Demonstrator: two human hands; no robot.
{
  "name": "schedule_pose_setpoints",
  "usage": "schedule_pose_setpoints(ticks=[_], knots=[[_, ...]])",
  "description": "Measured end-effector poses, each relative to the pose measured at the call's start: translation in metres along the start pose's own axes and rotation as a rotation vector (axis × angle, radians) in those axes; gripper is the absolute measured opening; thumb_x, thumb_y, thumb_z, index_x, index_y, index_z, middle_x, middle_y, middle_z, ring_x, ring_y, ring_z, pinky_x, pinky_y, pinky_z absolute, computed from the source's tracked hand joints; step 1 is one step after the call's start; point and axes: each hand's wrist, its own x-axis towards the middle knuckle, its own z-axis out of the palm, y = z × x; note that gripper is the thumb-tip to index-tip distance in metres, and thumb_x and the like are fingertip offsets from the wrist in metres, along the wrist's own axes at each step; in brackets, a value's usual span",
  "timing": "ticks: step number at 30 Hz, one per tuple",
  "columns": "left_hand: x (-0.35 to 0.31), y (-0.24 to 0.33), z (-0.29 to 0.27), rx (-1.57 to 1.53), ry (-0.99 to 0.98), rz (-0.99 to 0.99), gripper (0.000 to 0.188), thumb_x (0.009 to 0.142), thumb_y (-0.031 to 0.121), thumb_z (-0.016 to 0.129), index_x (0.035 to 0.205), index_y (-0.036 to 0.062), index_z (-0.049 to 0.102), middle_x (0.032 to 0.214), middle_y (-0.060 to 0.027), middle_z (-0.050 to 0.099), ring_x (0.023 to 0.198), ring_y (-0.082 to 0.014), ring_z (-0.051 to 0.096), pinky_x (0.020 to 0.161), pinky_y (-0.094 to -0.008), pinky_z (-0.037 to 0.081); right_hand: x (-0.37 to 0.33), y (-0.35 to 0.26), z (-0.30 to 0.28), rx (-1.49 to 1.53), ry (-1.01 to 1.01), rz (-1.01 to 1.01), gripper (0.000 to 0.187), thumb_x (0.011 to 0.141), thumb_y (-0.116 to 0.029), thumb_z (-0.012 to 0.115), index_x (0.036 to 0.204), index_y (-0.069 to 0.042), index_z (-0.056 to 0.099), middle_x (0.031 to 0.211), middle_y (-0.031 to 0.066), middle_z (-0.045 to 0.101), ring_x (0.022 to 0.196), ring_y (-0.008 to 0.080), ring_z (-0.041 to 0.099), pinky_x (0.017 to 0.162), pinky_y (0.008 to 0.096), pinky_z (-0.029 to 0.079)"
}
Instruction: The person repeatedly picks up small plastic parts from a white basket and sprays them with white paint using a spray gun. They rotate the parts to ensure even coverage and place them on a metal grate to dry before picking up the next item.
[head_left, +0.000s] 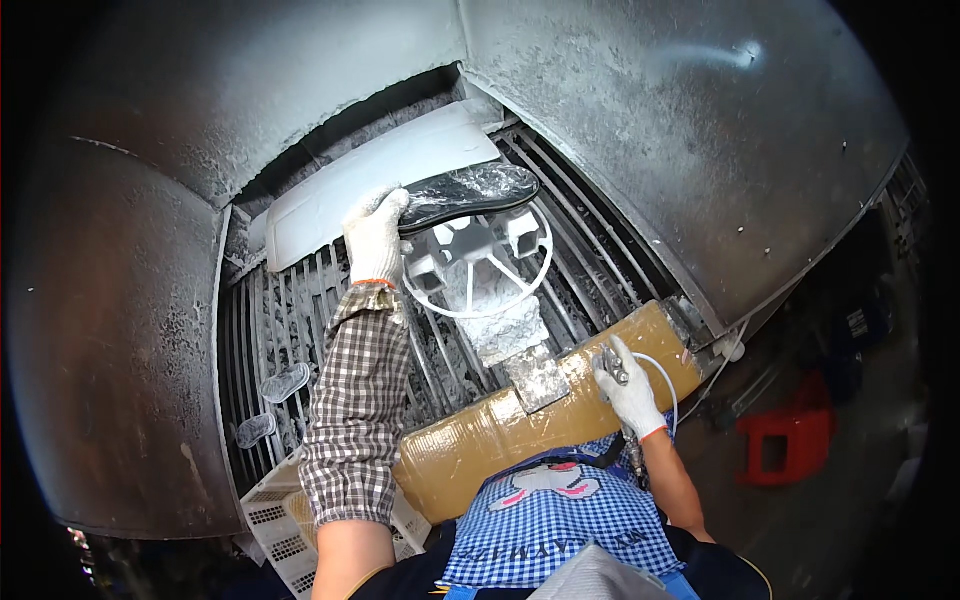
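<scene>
My left hand (378,235), in a white knit glove and a checked sleeve, grips the heel end of a black shoe sole (470,194) with a glossy, white-streaked face. The sole lies level over the far side of a white, spoked round stand (474,268). Closed round a metal spray gun (613,368) is my gloved right hand (632,392), low on the right above the brown padded front edge. From the gun a thin white hose (672,385) curves away. Its nozzle is too small to make out clearly.
Dusty metal walls (650,130) enclose a floor of slatted bars (590,250). A white sheet (385,170) leans at the back. Two small clear oval pieces (285,383) lie on the left bars. A brown taped roll (480,440) spans the front; a white crate (285,530) and red stool (790,440) stand nearby.
</scene>
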Motion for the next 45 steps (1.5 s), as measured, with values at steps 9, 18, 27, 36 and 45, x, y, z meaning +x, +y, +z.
schedule_pose_setpoints(ticks=[9,18,27,36,45], knots=[[0.009,-0.007,-0.006,0.219,-0.003,0.051,0.047,0.089,0.021,0.083,0.128,-0.0037,0.074,0.115,-0.0173,0.079,0.099,-0.0223,0.074,0.089,-0.0316,0.058,-0.005,-0.011,-0.004,0.094,-0.030,0.109,0.070,0.098,-0.011,0.070,0.162,-0.003,0.043,0.131,0.0128,0.069,0.105,0.0157,0.067,0.090,0.0300,0.055],[0.003,-0.009,-0.013,0.339,0.033,-0.005,0.025,0.087,0.017,0.079,0.105,-0.0002,0.083,0.091,-0.0091,0.080,0.082,-0.0149,0.073,0.079,-0.0290,0.057,-0.001,-0.006,0.001,0.083,-0.052,0.065,0.071,0.097,-0.008,0.069,0.162,0.001,0.042,0.134,0.0142,0.068,0.111,0.0167,0.067,0.094,0.0298,0.054],[0.013,-0.026,-0.023,0.420,0.033,0.062,0.031,0.090,0.020,0.078,0.111,-0.0018,0.081,0.101,-0.0129,0.080,0.093,-0.0203,0.074,0.088,-0.0317,0.056,-0.008,-0.034,-0.005,0.145,-0.083,0.108,0.069,0.098,-0.012,0.069,0.160,0.004,0.043,0.148,0.0197,0.062,0.134,0.0239,0.062,0.113,0.0339,0.047],[-0.064,-0.098,-0.058,-0.020,0.409,-0.010,0.059,0.097,0.014,0.073,0.150,-0.0029,0.055,0.140,-0.0161,0.066,0.119,-0.0250,0.067,0.104,-0.0380,0.055,-0.004,-0.096,-0.012,0.133,-0.062,-0.229,0.062,0.102,-0.017,0.067,0.157,0.003,0.048,0.134,0.0175,0.073,0.116,0.0166,0.071,0.097,0.0302,0.056],[-0.160,-0.133,-0.019,-0.738,-0.091,-0.448,0.033,0.098,0.013,0.066,0.130,0.0040,0.064,0.108,-0.0076,0.073,0.098,-0.0218,0.071,0.087,-0.0406,0.060,0.014,-0.185,0.015,0.519,-0.327,-0.350,0.062,0.102,-0.011,0.069,0.157,0.006,0.046,0.131,0.0140,0.073,0.102,0.0105,0.068,0.092,0.0269,0.055]])
